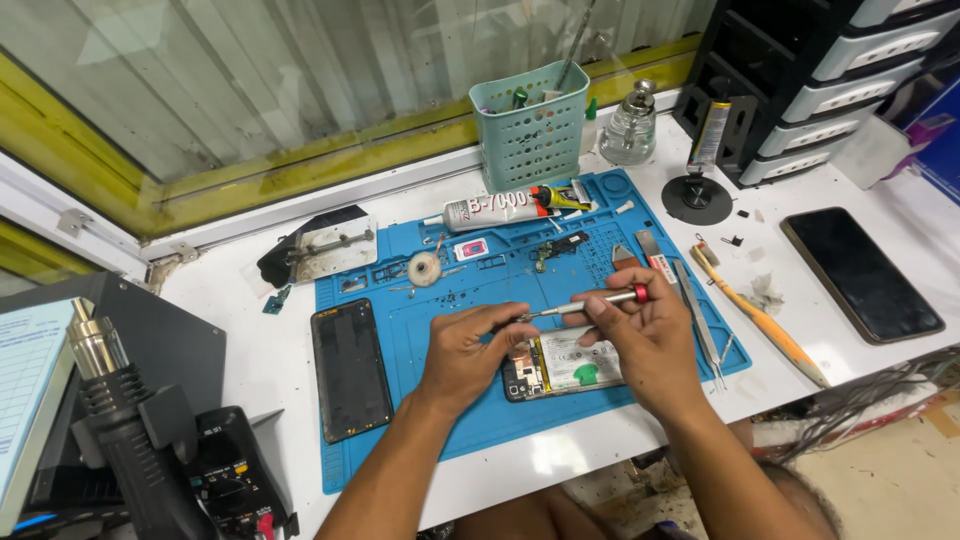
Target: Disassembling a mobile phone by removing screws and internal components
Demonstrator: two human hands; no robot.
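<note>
Head view over a blue silicone repair mat: an opened smartphone with its back cover off lies there, circuit board exposed; left hand steadies it, right hand pinches a slim red-collared metal screwdriver; disassembly looks partway, the board seemingly in place.

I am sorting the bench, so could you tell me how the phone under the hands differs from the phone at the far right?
The opened phone lies on the blue mat, its insides exposed, under both hands. The right phone lies on the white bench, closed, dark, untouched, and looks bigger. Both lie flat.
</note>
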